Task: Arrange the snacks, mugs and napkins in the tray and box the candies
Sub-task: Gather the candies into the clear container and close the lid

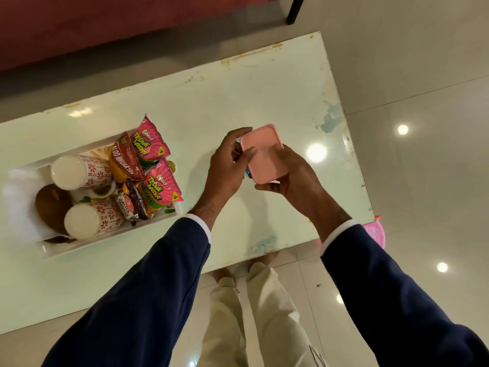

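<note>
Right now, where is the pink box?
In the head view the pink box is right of centre, held above the table between the left hand and right hand, well right of the tray.

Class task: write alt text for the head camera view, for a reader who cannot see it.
Seen from above, a person's left hand and right hand hold a small pink lidded box over a pale green table. To the left, a white tray holds two patterned mugs, snack packets and white napkins.
</note>
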